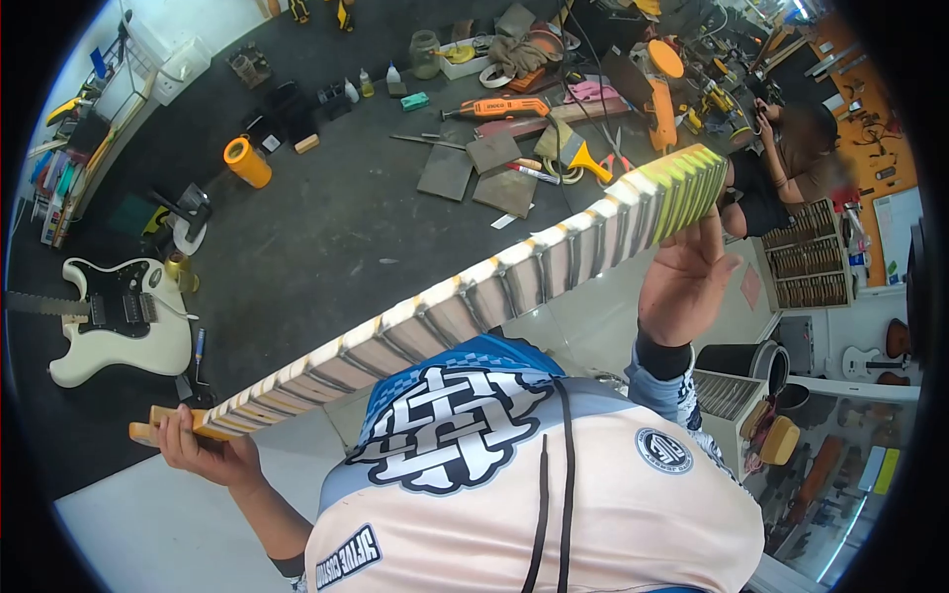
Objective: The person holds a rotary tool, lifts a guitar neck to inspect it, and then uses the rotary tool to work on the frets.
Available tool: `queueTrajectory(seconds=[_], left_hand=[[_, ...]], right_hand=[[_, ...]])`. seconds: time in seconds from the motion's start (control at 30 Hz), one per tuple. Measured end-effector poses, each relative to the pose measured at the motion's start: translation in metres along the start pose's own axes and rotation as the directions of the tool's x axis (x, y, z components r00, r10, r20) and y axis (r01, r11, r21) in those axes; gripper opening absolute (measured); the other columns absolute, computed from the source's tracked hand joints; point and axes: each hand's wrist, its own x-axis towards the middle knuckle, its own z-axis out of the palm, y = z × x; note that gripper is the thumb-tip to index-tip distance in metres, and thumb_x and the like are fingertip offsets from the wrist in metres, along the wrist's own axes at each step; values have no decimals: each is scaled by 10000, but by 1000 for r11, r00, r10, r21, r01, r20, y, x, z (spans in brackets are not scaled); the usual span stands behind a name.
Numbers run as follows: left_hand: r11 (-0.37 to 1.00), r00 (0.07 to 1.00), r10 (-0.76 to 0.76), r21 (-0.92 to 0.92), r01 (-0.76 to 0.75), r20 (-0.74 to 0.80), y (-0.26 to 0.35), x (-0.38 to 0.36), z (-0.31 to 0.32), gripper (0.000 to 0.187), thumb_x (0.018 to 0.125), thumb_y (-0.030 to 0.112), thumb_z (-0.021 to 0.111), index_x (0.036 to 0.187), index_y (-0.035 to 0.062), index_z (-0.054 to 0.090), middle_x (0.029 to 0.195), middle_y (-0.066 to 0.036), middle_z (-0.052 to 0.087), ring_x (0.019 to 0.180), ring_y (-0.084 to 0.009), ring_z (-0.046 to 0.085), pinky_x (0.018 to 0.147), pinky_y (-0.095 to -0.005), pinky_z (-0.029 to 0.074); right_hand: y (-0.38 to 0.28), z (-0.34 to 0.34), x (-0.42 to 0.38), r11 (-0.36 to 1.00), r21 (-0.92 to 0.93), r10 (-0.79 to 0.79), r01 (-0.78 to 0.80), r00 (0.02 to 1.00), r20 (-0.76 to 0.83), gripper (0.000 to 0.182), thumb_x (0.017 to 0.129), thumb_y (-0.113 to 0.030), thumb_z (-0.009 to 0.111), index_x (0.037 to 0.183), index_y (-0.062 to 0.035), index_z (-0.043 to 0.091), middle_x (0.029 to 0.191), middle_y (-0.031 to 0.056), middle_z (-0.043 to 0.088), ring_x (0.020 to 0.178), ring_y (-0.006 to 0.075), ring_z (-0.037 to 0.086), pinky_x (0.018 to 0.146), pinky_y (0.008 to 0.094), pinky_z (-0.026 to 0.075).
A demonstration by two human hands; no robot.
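Observation:
A long guitar neck (435,314) with many dark crosswise lines and whitish strips along its edge slants across the view, its far end yellow-green at the upper right. My left hand (203,450) is closed round its yellowish wooden end at the lower left. Under the yellow-green end is my right hand (687,282), palm up, its thumb apart and its fingertips partly hidden behind the neck, which rests against them. Below the neck shows the patterned shirt front.
On the dark workbench (326,217) are a white electric guitar (124,321), an orange cup (247,162), flat grey blocks (492,151), a yellow-handled brush (583,156), scissors (615,158) and an orange rotary tool (499,107). Another person (803,148) sits at upper right.

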Motion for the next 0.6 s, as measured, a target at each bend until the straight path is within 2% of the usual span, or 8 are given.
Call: queueTrajectory(seconds=[0.2, 0.23, 0.37, 0.6], left_hand=[[1000, 999, 18, 10, -19, 49, 1, 3, 0, 438, 974, 256, 656, 1319, 13, 540, 1297, -78, 585, 1298, -334, 463, 1142, -490, 360], [999, 998, 29, 14, -30, 56, 1, 3, 0, 443, 993, 301, 619, 1318, 11, 539, 1299, -82, 584, 1302, -332, 458, 1142, -483, 361], [999, 997, 46, 5, -46, 70, 1, 5, -1, 441, 1003, 324, 572, 1306, 6, 544, 1294, -90, 580, 1302, -329, 453, 1150, -505, 362], [999, 996, 29, 26, -31, 80, 2, 1, -5, 449, 995, 340, 580, 1313, 24, 547, 1285, -82, 578, 1301, -323, 455, 1152, -491, 353]], right_hand=[[3, -6, -3, 999, -41, -3, 2, 1000, -23, 888, 1053, -599, 347, 1518, 154, 278, 1552, 258, 416, 1449, 344, 398, 1210, 449, 257], [4, -7, -4, 999, -39, 4, -6, 999, -51, 896, 1047, -614, 344, 1510, 152, 302, 1531, 259, 444, 1433, 344, 423, 1203, 450, 270], [5, -10, -3, 999, -47, -8, 5, 999, -53, 885, 1047, -611, 344, 1500, 149, 325, 1521, 259, 455, 1425, 342, 433, 1198, 450, 279], [5, -11, -2, 999, -40, -4, 0, 996, -86, 863, 1048, -601, 351, 1493, 138, 346, 1511, 260, 465, 1417, 335, 443, 1187, 449, 295]])
